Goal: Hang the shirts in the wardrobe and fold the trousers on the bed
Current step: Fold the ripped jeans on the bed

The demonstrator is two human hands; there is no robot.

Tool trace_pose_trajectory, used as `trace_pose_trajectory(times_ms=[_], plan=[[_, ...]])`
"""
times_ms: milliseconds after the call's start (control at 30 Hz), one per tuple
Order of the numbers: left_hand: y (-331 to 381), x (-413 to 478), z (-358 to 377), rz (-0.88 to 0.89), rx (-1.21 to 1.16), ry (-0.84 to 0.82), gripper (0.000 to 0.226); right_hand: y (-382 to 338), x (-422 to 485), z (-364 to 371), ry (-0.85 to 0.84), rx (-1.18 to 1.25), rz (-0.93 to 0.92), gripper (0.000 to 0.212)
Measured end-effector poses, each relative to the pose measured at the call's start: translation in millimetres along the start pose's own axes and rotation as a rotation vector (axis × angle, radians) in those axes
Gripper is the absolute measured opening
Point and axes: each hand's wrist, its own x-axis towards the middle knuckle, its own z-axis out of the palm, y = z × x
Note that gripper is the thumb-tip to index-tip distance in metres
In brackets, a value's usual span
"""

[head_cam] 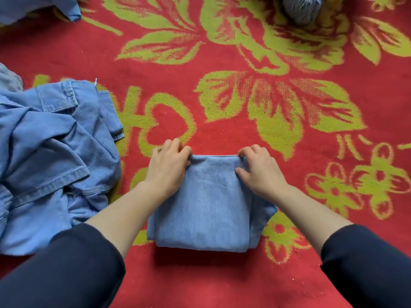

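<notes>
A pair of light blue denim trousers (206, 207) lies folded into a compact rectangle on the red bed cover (222, 121) with green flowers. My left hand (169, 167) pinches the far left corner of the folded bundle. At the far right corner, my right hand (258, 170) grips the fabric with curled fingers, thumb lying on top. Both forearms reach in from the bottom in dark sleeves.
A crumpled heap of blue denim garments (51, 156) lies on the left of the bed. Another blue garment (44, 7) shows at the top left corner. A grey-blue cloth bundle (302, 7) sits at the top edge, right of centre.
</notes>
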Motion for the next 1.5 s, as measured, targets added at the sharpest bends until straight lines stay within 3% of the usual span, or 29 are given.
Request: trace_pose_trajectory(times_ms=[67,167,233,333,467,533,633,733,900,1067,1200,1500], plan=[[1.3,3.8,11.6,-0.011,0.113,-0.023,0.039,-0.8,7.2,7.2,-0.023,-0.002,-0.066,0.054],[5.3,6.1,20.7,0.113,0.273,-0.111,0.051,-6.1,20.9,13.9,-0.251,-0.012,-0.085,0.077],[7.9,4.6,22.3,0.114,0.223,-0.215,0.054,-10.6,27.9,16.2,-0.326,-0.058,-0.038,0.083],[10.6,7.2,15.8,0.003,0.080,-0.318,0.060,-18.0,34.9,14.9,-0.268,-0.098,-0.001,0.067],[16.7,0.1,2.8,-0.080,0.029,-0.349,0.059,-30.3,36.4,9.2,-0.438,-0.045,0.076,0.068],[18.2,-18.0,-1.8,-0.117,-0.069,-0.314,0.056,-34.6,26.7,7.3,-0.440,-0.060,0.042,0.049],[12.8,-62.2,-9.5,-0.152,-0.229,-0.133,0.045,-38.2,-3.6,3.5,-0.240,-0.120,-0.161,0.025],[8.7,-114.4,-23.5,-0.181,-0.286,0.026,0.034,-47.3,-39.7,-8.8,-0.143,-0.070,-0.413,0.019],[3.7,-216.1,-52.7,-0.303,-0.415,0.157,0.035,-111.1,-89.6,-39.6,-0.235,-0.015,-0.673,0.016],[-11.4,-335.0,-67.1,-0.506,-0.417,0.308,0.039,-193.1,-147.6,-19.2,-0.239,-0.105,-0.979,0.017],[-26.5,-434.2,-62.5,-0.688,-0.407,0.397,0.041,-257.9,-194.8,27.6,-0.293,-0.126,-1.156,0.026],[-44.5,-679.9,32.2,-1.015,-0.505,0.356,0.032,-389.8,-346.4,179.3,-0.507,-0.350,-1.385,0.020]])
